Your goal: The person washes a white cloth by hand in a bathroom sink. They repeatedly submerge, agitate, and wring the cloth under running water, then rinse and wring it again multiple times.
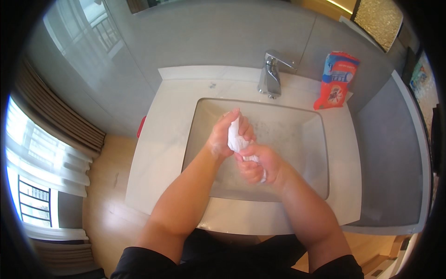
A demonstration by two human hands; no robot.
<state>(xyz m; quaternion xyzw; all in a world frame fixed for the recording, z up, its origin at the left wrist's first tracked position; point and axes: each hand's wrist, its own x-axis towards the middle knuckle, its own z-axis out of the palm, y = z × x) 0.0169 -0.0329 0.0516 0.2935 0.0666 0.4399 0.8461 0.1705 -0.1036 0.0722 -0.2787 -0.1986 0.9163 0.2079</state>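
Observation:
A small white wet cloth [235,138] is bunched between both my hands above the sink basin [304,139]. My left hand [222,135] wraps its upper end, fingers closed and soapy. My right hand [258,162] grips the lower end in a fist. The basin holds shallow soapy water with foam specks.
A chrome tap [272,74] stands at the back of the white countertop [160,139]. An orange and blue detergent bag [337,79] leans at the back right. A red object [141,126] shows at the counter's left edge. Curtains and a window lie far left, wooden floor below.

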